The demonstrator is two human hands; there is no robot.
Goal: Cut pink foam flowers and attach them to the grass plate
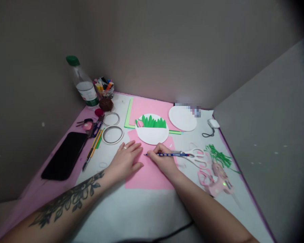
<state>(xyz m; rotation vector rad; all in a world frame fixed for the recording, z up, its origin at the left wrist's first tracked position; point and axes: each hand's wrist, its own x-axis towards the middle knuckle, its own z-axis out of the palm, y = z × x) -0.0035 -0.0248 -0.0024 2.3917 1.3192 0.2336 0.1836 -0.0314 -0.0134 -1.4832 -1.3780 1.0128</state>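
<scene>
Over a pink paper sheet (152,177), the right hand (164,161) pinches a pencil (176,155) whose long axis runs crosswise, sharpened tip pointing left toward the left hand (126,159), spread on the sheet, on a white-and-pink worktop (103,209) against grey walls (152,50), the pencil's blue barrel dotted with white.

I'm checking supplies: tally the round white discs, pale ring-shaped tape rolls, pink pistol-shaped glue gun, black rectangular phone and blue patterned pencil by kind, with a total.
Round white discs: 2
Ring-shaped tape rolls: 2
Pink glue gun: 1
Black phone: 1
Blue patterned pencil, in right hand: 1
Total: 7
</scene>
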